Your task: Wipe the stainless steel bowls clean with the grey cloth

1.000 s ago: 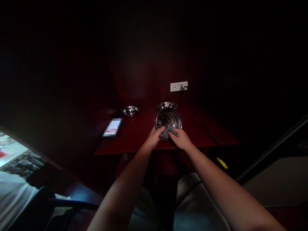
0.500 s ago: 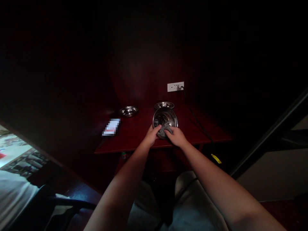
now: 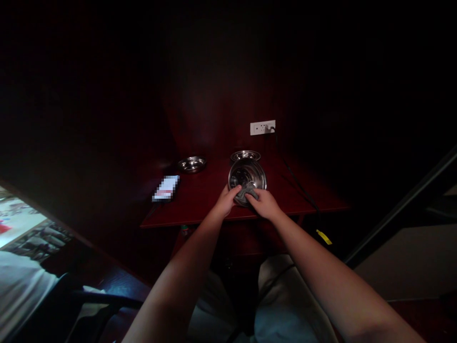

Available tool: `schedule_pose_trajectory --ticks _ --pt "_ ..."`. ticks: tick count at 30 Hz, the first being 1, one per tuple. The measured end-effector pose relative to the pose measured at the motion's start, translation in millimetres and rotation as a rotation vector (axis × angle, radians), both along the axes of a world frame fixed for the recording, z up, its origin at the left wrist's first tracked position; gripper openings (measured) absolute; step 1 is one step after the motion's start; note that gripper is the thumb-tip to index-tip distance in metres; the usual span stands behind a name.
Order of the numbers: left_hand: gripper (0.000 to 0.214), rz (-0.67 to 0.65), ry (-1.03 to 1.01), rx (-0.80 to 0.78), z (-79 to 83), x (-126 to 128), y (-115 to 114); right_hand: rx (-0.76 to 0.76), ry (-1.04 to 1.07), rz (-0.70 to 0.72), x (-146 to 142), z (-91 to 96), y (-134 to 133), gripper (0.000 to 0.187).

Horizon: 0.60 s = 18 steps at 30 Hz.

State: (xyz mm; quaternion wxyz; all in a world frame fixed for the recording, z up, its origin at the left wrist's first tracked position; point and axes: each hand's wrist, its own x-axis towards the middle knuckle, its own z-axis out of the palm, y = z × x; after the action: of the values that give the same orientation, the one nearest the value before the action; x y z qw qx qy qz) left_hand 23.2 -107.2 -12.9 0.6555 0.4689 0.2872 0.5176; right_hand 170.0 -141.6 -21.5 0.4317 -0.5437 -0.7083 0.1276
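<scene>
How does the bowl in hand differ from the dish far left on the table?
The held bowl is tipped toward the camera; the left dish lies flat on the table. The held bowl looks deeper, the left dish shallower. The left hand and the right hand, with a grey cloth, are on the held bowl; the left dish is untouched. Both are shiny metal.

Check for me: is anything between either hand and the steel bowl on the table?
Only the grey cloth: the right hand presses it against the steel bowl from inside. The left hand grips the near rim directly. The dish behind and the dish at left are not in the way.
</scene>
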Motion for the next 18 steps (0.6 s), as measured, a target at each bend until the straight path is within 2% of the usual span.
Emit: schedule_pose_trajectory --ticks 6,11,18 --pt "0.046 -0.007 -0.013 -0.003 -0.1 -0.6 0.9 0.017 -0.028 0.031 -0.6 1.4 -4.0 0.027" --pt "0.045 -0.028 -0.041 -0.022 1.8 -3.1 3.9 0.128 -0.101 0.173 -3.1 -0.5 -5.1 0.034" --pt "0.045 -0.019 -0.066 -0.034 2.3 -3.2 4.0 0.078 -0.082 0.198 -0.8 -6.1 -1.2 0.042"
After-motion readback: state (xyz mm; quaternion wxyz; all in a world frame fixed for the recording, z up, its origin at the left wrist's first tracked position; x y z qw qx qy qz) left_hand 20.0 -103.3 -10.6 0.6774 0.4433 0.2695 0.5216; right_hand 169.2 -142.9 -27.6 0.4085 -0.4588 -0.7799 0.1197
